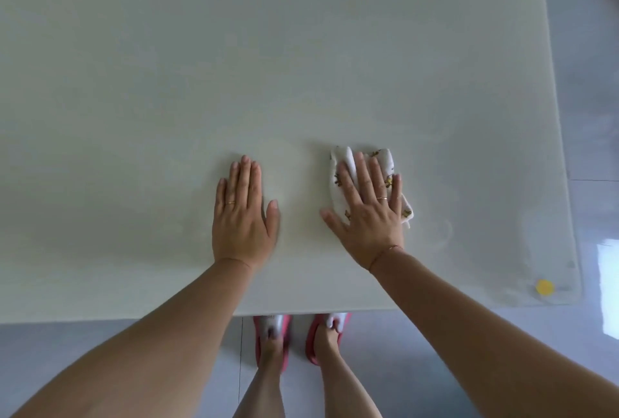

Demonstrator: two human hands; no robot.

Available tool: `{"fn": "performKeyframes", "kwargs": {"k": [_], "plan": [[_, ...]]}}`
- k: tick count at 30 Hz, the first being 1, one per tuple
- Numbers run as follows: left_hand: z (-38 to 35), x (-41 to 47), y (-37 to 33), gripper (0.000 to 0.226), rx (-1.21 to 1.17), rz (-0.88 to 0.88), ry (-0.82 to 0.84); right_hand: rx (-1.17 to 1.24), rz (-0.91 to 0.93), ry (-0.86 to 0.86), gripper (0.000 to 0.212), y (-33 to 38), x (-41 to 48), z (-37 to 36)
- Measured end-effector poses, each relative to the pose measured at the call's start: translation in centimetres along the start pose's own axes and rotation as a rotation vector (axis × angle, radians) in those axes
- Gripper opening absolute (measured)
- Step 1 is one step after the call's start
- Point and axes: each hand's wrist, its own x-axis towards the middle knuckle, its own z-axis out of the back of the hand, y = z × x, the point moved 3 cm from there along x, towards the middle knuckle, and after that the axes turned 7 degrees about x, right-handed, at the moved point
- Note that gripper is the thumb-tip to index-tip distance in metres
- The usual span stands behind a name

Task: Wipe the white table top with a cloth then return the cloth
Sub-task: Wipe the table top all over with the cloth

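On the table top (301, 49), the cloth (384, 157) is pressed by the flat, ungripping right hand (368, 216).
Unpinched, it could be bunched mid-stroke.

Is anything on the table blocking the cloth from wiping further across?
Only the left hand, resting flat on the white table top just left of the cloth under the right hand. Ahead and to the right nothing stands, only a flat yellow dot near the corner.

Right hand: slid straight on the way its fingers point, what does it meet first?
Nothing visible. The right hand, flat on the cloth, points away from the body over bare table top; the way looks free up to the picture's edge.
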Motion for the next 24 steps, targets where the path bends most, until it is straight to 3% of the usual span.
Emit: {"fn": "performKeyframes", "kwargs": {"k": [3, 8, 11, 14, 16, 20, 22, 24], "plan": [[0.1, -0.1, 0.0, 0.064, 0.009, -0.006, -0.017, 0.010, -0.032, -0.053, 0.079, 1.6, -1.2, -0.4], [0.2, -0.1, -0.1, 0.063, -0.005, -0.019, -0.029, 0.145, -0.076, -0.401, 0.042, 1.9, -2.1, 1.1], [0.3, -0.1, -0.2, 0.064, -0.011, -0.003, 0.018, 0.272, -0.185, -0.470, 0.038, 2.4, -1.2, 2.5], [1.2, 0.3, -0.6, 0.062, -0.083, 0.031, 0.056, 0.558, -0.406, -0.349, 0.035, 2.4, -0.7, 3.4], [2.4, 0.7, -1.3, 0.050, -0.285, 0.099, 0.040, 0.893, -0.510, -0.188, 0.032, 2.8, -0.7, 3.6], [5.2, 0.9, -2.7, 0.031, -0.922, 0.543, 0.056, 1.753, -0.573, 0.137, 0.021, 4.9, -1.4, 4.7], [6.2, 1.0, -3.9, 0.040, -1.210, 0.709, 0.201, 2.005, -0.534, 0.299, 0.022, 5.4, -1.6, 5.5], [6.4, 1.4, -4.8, 0.061, -1.573, 0.835, 0.494, 2.164, -0.482, 0.391, 0.029, 5.3, -1.7, 6.3]]}}
